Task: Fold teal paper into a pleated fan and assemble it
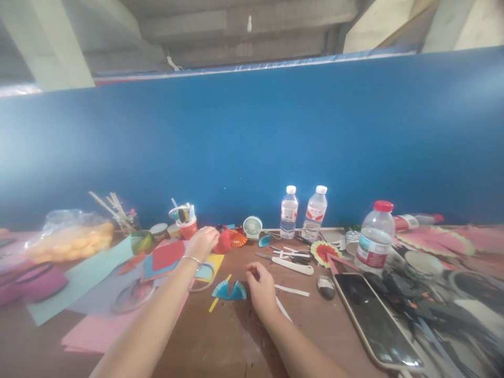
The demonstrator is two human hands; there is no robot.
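Observation:
My left hand [202, 242] reaches far forward, its fingers curled over and touching a small red rounded object [223, 239] near the back of the brown table [232, 336]; a bracelet sits on that wrist. My right hand [260, 287] rests loosely curled on the tabletop, nothing visible in it, just right of two blue folded paper fans [230, 290]. A thin yellow paper strip [219, 294] lies beside the fans. White paper strips [292, 290] lie to the right of that hand.
Coloured paper sheets [94, 283] and a cup of tools [187, 221] lie left. A small fan [252, 227], two water bottles [301, 212], a larger bottle [374, 236], a white utility knife [293, 265] and a phone [372, 317] sit right. A blue partition [275, 142] stands behind.

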